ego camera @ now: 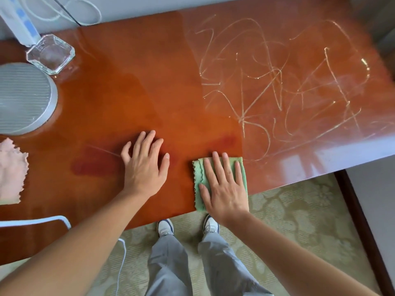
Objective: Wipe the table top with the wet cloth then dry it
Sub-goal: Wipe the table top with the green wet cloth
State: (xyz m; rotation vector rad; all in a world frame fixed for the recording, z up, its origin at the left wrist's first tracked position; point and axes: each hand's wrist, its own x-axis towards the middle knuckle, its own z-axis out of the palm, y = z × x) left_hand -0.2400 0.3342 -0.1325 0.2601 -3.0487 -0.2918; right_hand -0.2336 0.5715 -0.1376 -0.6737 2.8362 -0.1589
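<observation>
A glossy reddish-brown table top (149,92) fills most of the view. Pale scribbled marks (277,82) cover its right half; the left half looks smooth with faint damp patches. A folded green cloth (198,174) lies near the front edge. My right hand (224,184) presses flat on the green cloth with straight fingers. My left hand (145,163) rests flat on the bare wood just left of the cloth, fingers spread. A pink cloth (10,171) lies at the left edge of the table.
A round grey ribbed device (23,97) and a clear glass dish (51,53) stand at the back left, with a white cable (70,11) behind. A white chair rail (32,221) is at the lower left. Patterned carpet (299,221) lies below the table's front edge.
</observation>
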